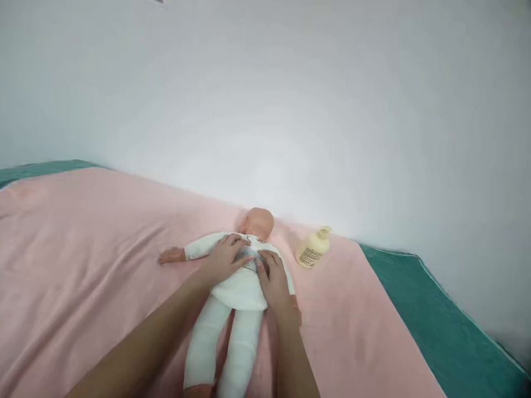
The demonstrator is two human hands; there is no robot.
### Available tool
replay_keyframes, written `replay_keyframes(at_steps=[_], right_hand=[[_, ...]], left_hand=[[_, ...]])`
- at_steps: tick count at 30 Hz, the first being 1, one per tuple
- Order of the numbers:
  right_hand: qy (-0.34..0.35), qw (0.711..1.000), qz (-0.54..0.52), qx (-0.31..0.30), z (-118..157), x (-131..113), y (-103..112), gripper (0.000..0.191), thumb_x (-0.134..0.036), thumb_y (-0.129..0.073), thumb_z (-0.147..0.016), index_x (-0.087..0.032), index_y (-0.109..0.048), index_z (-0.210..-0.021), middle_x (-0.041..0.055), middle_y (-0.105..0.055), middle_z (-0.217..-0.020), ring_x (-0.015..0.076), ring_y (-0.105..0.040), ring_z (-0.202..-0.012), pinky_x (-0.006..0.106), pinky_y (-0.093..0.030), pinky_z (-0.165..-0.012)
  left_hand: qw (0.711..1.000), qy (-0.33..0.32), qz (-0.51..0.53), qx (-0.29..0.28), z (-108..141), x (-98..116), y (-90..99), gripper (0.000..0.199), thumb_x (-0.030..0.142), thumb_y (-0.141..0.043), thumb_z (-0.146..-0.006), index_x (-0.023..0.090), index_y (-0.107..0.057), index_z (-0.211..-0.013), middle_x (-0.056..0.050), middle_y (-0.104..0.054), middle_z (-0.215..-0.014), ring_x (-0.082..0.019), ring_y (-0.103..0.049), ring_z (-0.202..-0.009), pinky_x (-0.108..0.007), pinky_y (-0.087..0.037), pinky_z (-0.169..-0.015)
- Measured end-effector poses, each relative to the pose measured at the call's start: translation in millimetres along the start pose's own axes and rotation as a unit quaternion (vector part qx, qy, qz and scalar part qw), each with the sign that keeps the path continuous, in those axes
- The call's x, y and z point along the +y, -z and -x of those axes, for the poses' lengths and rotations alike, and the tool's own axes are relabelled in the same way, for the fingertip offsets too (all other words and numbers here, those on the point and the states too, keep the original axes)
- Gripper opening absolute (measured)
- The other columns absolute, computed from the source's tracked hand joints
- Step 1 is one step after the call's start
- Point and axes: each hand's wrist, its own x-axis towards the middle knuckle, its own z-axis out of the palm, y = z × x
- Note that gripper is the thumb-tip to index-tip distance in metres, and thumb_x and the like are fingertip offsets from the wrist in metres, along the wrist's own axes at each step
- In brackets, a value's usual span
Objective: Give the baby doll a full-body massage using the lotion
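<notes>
Both my hands are laid on the doll (238,293), which is stretched out on the pink cloth (103,243), its head close to the far edge and its legs running down toward the near edge. My left hand (226,258) rests on one side of its upper body and my right hand (274,279) on the other, fingers loosely spread and pointing toward the head, thumbs angled inward over a grey patch (248,255) on the white clothing. I have neither hand clenched; both are open against the doll, palms down. One of its arms reaches out toward the cloth's left edge; the other runs down beside my right hand. Whether it lies face up or face down, I can't tell. A pale yellow pump bottle (312,251) stands to the right of the doll, apart from it, near the cloth's far right corner. Green fabric (440,315) shows past the right edge, and a pale wall (265,110) rises beyond the far edge.
</notes>
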Motion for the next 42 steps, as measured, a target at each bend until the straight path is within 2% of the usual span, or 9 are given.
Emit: replay_keyframes(at_steps=[4, 12, 17, 24, 30, 35, 42], right_hand=[[0.004, 1.0, 0.0, 0.002, 0, -2, -2, 0.029, -0.03, -0.044, -0.094, -0.018, -0.059, -0.116, 0.0105, -0.057, -0.119, 0.0229, -0.05, -0.115, 0.04, -0.04, -0.102], [-0.013, 1.0, 0.003, -0.02, -4, -1, -7, 0.03, -0.029, -0.044, -0.093, -0.017, -0.06, -0.115, 0.0106, -0.06, -0.118, 0.0241, -0.051, -0.115, 0.041, -0.04, -0.102], [-0.019, 0.999, 0.011, -0.024, -5, -3, -5, 0.031, -0.028, -0.043, -0.093, -0.017, -0.06, -0.116, 0.0108, -0.06, -0.119, 0.0242, -0.051, -0.116, 0.041, -0.04, -0.103], [-0.015, 1.0, -0.002, -0.023, -5, -2, -8, 0.038, -0.029, -0.041, -0.093, -0.017, -0.055, -0.126, 0.0108, -0.053, -0.132, 0.0231, -0.045, -0.126, 0.042, -0.035, -0.109], [-0.024, 0.999, 0.005, -0.04, -7, -2, -7, 0.037, -0.028, -0.041, -0.093, -0.015, -0.057, -0.124, 0.0119, -0.058, -0.126, 0.0248, -0.048, -0.123, 0.044, -0.037, -0.108], [-0.021, 0.999, 0.007, -0.042, -7, -2, -7, 0.037, -0.028, -0.041, -0.093, -0.015, -0.057, -0.124, 0.0121, -0.058, -0.126, 0.0249, -0.048, -0.123, 0.045, -0.037, -0.108], [-0.015, 0.999, 0.009, -0.038, -4, 1, -9, 0.044, -0.035, -0.039, -0.095, -0.015, -0.049, -0.133, 0.0117, -0.046, -0.14, 0.0234, -0.038, -0.133, 0.044, -0.031, -0.113]], left_hand=[[0.999, -0.013, -0.01, -0.034, -2, -3, -1.9, 0.042, 0.053, -0.046, -0.091, 0.023, -0.057, -0.118, -0.008, -0.057, -0.116, -0.027, -0.05, -0.111, -0.043, -0.038, -0.097], [0.998, -0.015, -0.004, -0.053, -3, -6, -2.2, 0.042, 0.052, -0.044, -0.092, 0.021, -0.059, -0.115, -0.007, -0.061, -0.117, -0.025, -0.051, -0.111, -0.04, -0.038, -0.097], [0.999, -0.017, -0.005, -0.044, -3, -4, -3.7, 0.042, 0.052, -0.043, -0.093, 0.02, -0.059, -0.114, -0.006, -0.061, -0.118, -0.024, -0.051, -0.112, -0.04, -0.038, -0.097], [0.999, -0.021, -0.027, -0.021, -1, -4, -8.6, 0.047, 0.051, -0.042, -0.094, 0.019, -0.051, -0.127, -0.007, -0.055, -0.13, -0.025, -0.046, -0.119, -0.041, -0.036, -0.101], [0.999, -0.023, -0.033, -0.037, -1, -6, -9.8, 0.044, 0.05, -0.042, -0.094, 0.019, -0.055, -0.122, -0.007, -0.058, -0.127, -0.025, -0.048, -0.117, -0.041, -0.037, -0.101], [0.999, -0.028, -0.03, -0.026, -2, -8, -10.8, 0.043, 0.05, -0.043, -0.094, 0.02, -0.056, -0.122, -0.007, -0.059, -0.125, -0.025, -0.049, -0.116, -0.042, -0.037, -0.101], [0.998, -0.05, -0.028, -0.012, -3, -13, -12.2, 0.044, 0.047, -0.046, -0.093, 0.019, -0.053, -0.126, -0.01, -0.056, -0.127, -0.025, -0.046, -0.122, -0.042, -0.037, -0.104]])
